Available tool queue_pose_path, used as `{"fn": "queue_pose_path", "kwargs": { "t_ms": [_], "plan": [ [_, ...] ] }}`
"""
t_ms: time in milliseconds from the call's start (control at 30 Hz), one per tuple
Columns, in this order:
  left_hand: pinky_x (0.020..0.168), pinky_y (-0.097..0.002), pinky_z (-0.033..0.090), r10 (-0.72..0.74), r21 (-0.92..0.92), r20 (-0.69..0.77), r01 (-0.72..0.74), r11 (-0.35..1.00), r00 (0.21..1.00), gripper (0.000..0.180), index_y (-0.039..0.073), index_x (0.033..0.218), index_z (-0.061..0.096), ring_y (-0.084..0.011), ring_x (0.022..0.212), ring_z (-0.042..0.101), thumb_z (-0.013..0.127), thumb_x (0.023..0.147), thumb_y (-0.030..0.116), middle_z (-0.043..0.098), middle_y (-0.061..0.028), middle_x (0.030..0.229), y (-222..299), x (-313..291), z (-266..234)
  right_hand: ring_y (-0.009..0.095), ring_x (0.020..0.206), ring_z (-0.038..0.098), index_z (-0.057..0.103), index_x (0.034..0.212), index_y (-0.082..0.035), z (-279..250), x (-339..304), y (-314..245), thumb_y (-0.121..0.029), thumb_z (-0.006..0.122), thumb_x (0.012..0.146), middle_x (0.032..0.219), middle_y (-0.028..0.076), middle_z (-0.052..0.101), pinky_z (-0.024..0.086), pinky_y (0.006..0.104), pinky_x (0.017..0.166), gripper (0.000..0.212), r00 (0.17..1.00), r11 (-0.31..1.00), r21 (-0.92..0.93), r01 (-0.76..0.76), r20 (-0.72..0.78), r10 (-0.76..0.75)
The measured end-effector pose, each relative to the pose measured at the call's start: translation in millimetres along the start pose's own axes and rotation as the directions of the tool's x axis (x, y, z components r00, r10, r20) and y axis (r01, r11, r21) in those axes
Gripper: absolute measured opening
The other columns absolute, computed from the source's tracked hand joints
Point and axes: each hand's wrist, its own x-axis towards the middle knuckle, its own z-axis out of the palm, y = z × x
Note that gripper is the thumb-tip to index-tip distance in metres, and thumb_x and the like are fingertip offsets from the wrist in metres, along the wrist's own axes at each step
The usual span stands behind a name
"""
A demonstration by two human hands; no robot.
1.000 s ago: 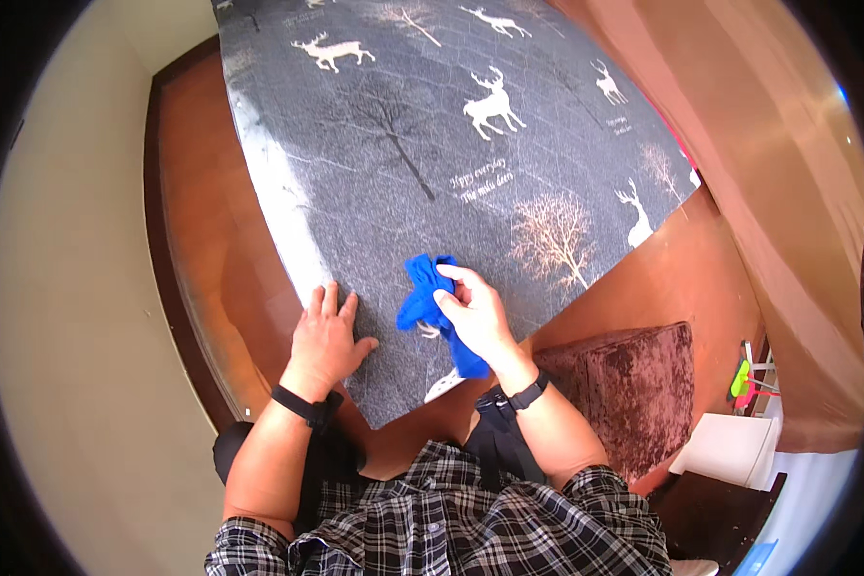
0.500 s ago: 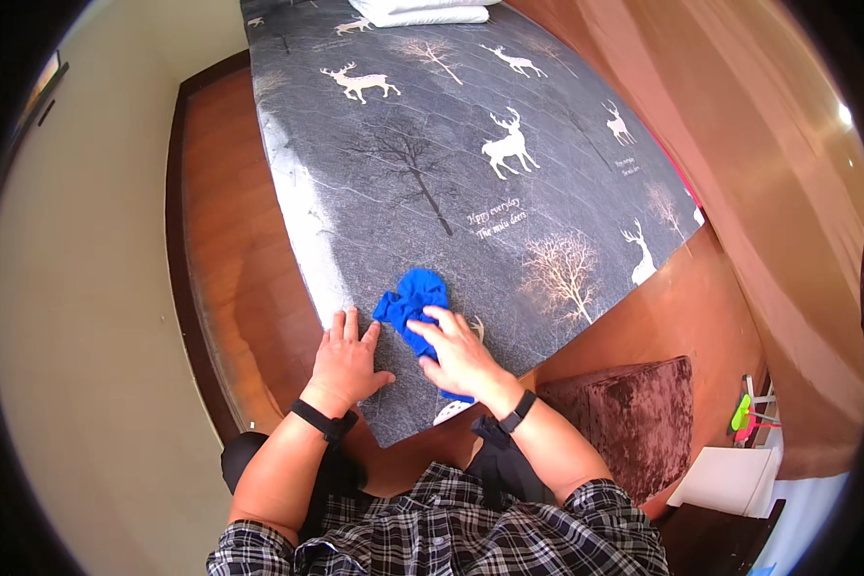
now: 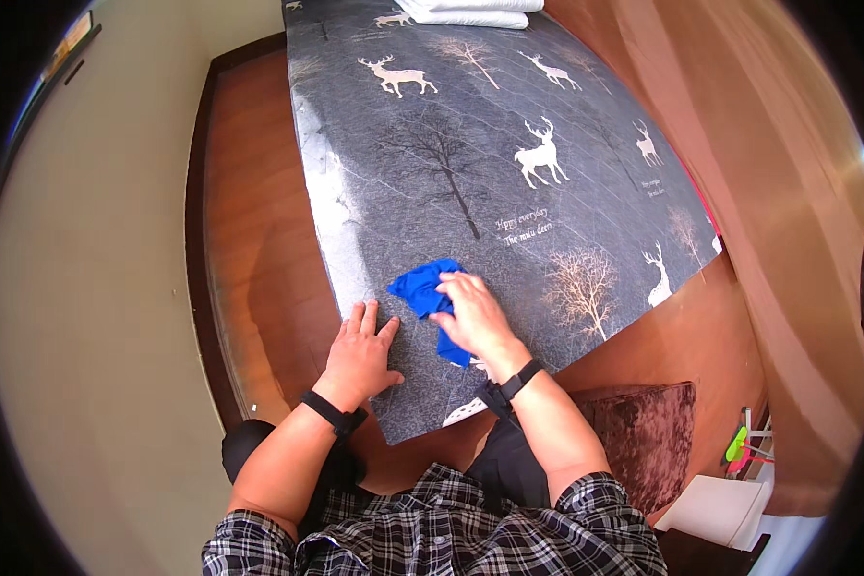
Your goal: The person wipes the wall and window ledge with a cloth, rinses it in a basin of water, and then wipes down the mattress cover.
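A crumpled blue cloth (image 3: 422, 286) lies on the near end of a bed with a dark grey sheet (image 3: 408, 202), printed with white deer and bare trees. My right hand (image 3: 470, 312) is over the cloth's right side, fingers bent and gripping it; part of the cloth shows below the palm. To the left of the cloth, my left hand (image 3: 358, 357) rests flat on the sheet near the bed's left edge, fingers spread and holding nothing. Each wrist wears a black band.
Folded white bedding (image 3: 470, 12) sits at the far end. A brown plush stool (image 3: 643, 432) stands right of the bed's near corner, with a white box (image 3: 715, 509) beyond it. Brown curtains (image 3: 739, 192) hang at right; a pale wall (image 3: 115, 250) is at left.
My right hand has closed more on the cloth, which is bunched differently and spread wider at its top. The left hand stays flat on the sheet. The whole view has shifted slightly.
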Motion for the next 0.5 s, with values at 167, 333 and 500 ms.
{"fn": "queue_pose_path", "kwargs": {
  "t_ms": [167, 333, 500],
  "plan": [
    [0.128, -0.0501, 0.035, -0.016, 0.003, -0.001, 0.016, 1.0, 1.0, 0.098, 0.007, 0.153, 0.056, -0.0446, 0.158, 0.034, 0.096, 0.072, 0.045, 0.038, -0.0268, 0.169, -3.1, -0.2, -3.7, 0.037, 0.126, 0.06, 0.071, 0.126, -0.007, 22.9, -21.8, -38.1, -0.031, 0.093, 0.08, 0.139, 0.015, 0.065, 0.05, 0.046, 0.111, 0.056, 0.996, 0.992, 0.1, 0.074, 0.034, -0.077],
    [0.12, -0.0456, 0.046, -0.088, -0.242, -0.047, 0.074, 0.967, 0.995, 0.091, -0.001, 0.137, 0.058, -0.045, 0.148, 0.048, 0.1, 0.066, 0.038, 0.051, -0.0261, 0.158, -10.9, 9.6, -8.6, 0.044, 0.142, 0.051, 0.071, 0.134, -0.008, -14.3, -34.0, 4.4, -0.044, 0.088, 0.085, 0.156, 0.024, 0.054, 0.043, 0.0524, 0.119, 0.063, 0.997, 0.997, 0.081, 0.005, -0.075, 0.001],
    [0.122, -0.0491, 0.044, -0.026, -0.121, -0.203, 0.002, 0.993, 0.979, 0.102, 0.009, 0.151, 0.053, -0.0457, 0.15, 0.045, 0.1, 0.065, 0.035, 0.045, -0.0248, 0.163, 14.0, 9.0, -31.4, 0.046, 0.158, 0.03, 0.063, 0.148, -0.01, -35.4, -50.1, 100.4, -0.053, 0.064, 0.103, 0.17, 0.025, 0.038, 0.023, 0.0593, 0.13, 0.062, 0.85, 0.786, -0.329, -0.523, -0.264, 0.456]
  ]
}}
